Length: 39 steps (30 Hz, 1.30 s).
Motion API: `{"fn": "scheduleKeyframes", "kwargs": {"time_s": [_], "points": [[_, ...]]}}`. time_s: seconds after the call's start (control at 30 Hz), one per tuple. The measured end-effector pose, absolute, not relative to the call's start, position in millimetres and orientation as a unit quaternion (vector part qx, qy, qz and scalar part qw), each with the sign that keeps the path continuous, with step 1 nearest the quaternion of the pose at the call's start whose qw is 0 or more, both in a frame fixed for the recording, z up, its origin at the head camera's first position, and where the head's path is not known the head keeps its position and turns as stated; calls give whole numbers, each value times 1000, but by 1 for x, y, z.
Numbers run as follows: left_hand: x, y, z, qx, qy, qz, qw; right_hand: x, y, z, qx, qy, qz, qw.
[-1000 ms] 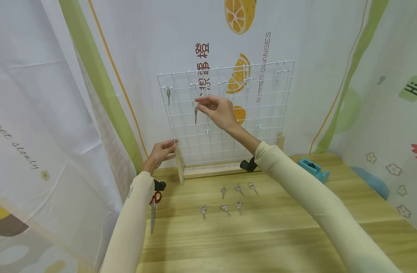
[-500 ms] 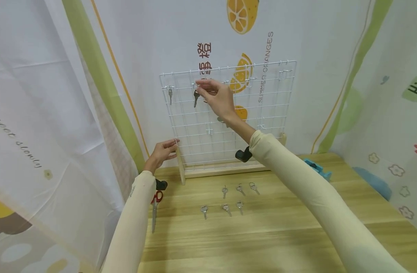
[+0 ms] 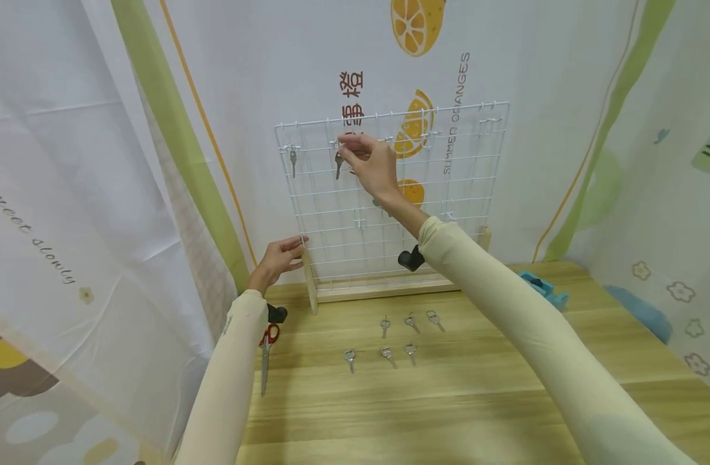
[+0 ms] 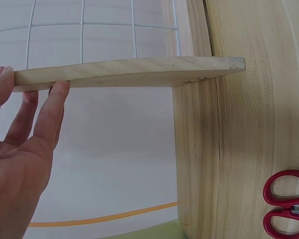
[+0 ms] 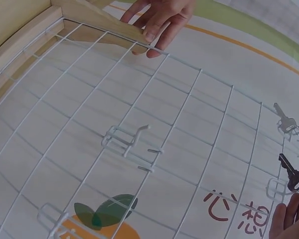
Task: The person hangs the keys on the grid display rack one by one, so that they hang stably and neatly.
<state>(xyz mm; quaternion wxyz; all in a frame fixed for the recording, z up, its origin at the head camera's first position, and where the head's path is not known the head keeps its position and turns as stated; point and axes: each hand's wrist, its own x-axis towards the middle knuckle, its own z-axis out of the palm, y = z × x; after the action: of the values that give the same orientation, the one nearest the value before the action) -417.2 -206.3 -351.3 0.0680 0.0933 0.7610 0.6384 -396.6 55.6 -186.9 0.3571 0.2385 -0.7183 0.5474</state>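
A white wire grid rack (image 3: 389,194) stands upright in a wooden base at the back of the table. My right hand (image 3: 376,169) pinches a key (image 3: 338,166) near its head, right at a white hook in the grid's upper left. In the right wrist view that key (image 5: 290,173) hangs beside the hook (image 5: 276,189), partly hidden by the fingers. Another key (image 3: 293,163) hangs from the top-left hook. My left hand (image 3: 279,259) holds the rack's left wooden post (image 4: 129,69), thumb on one side and fingers on the other.
Several keys (image 3: 387,355) lie in two rows on the wooden table (image 3: 424,413) before the rack. Red-handled scissors (image 3: 266,355) lie beside the left forearm. A blue tape dispenser (image 3: 543,290) stands at right, partly behind the right sleeve. Another hook (image 3: 360,223) sits lower on the grid.
My right hand has risen with the key from below the hook to hook height, then shifted only slightly. The left hand stays on the post.
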Motion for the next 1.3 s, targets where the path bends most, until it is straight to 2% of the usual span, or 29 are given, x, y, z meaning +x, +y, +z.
{"fn": "scheduleKeyframes", "kwargs": {"time_s": [0.47, 0.8, 1.3], "points": [[-419, -205, -352, 87, 756, 645, 70, -405, 54, -187, 216, -745, 508, 375], [-420, -206, -352, 85, 755, 647, 70, -406, 58, -191, 231, -753, 514, 340], [-418, -205, -350, 85, 755, 646, 74, -387, 80, -203, 257, -763, 513, 298]]}}
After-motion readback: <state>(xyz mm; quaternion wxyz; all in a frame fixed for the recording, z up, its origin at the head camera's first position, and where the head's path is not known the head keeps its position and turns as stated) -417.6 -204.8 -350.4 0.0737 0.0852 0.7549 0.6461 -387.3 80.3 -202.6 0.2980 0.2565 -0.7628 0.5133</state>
